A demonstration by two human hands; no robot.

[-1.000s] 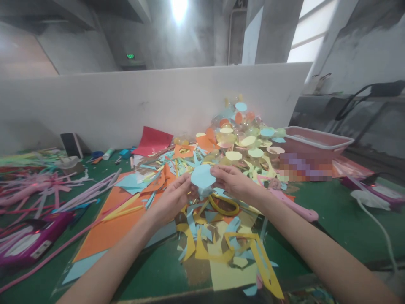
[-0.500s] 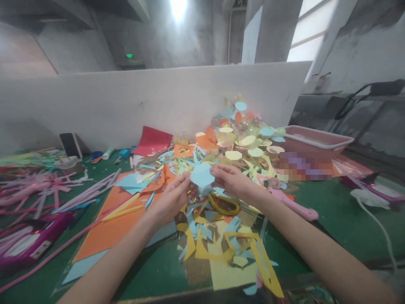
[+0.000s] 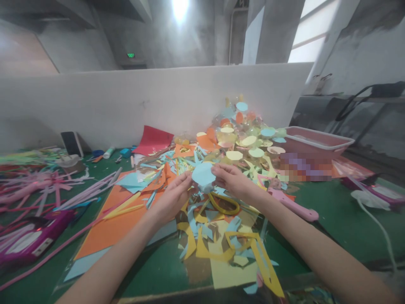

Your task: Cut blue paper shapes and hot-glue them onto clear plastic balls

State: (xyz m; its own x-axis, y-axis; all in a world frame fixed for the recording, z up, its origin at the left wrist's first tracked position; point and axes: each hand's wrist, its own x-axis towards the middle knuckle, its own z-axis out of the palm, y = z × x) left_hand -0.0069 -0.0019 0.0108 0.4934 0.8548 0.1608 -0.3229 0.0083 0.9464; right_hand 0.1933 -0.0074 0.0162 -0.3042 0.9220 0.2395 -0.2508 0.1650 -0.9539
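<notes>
A light blue paper disc (image 3: 203, 174) is held up between both hands above the scrap-covered table. Beneath it shows a small clear, bluish rounded piece (image 3: 206, 188), mostly covered by the disc. My left hand (image 3: 179, 191) is closed at the left edge, fingers partly behind it. My right hand (image 3: 233, 180) pinches the right edge between thumb and forefinger. Just below the hands lies a yellow-handled pair of scissors (image 3: 225, 205), its blades hidden among scraps. To the right of my right wrist rests a pink glue gun (image 3: 293, 205).
Behind stands a heap of clear rounded pieces topped with coloured discs (image 3: 247, 141). A pink tub (image 3: 319, 141) is at the right. Orange sheets (image 3: 109, 223), yellow scraps (image 3: 232, 270), pink strips (image 3: 53, 185) and a purple device (image 3: 38, 236) lie about. A white partition (image 3: 110, 105) borders the table.
The held disc and both hands have stayed nearly in place. The whole view has shifted very slightly.
</notes>
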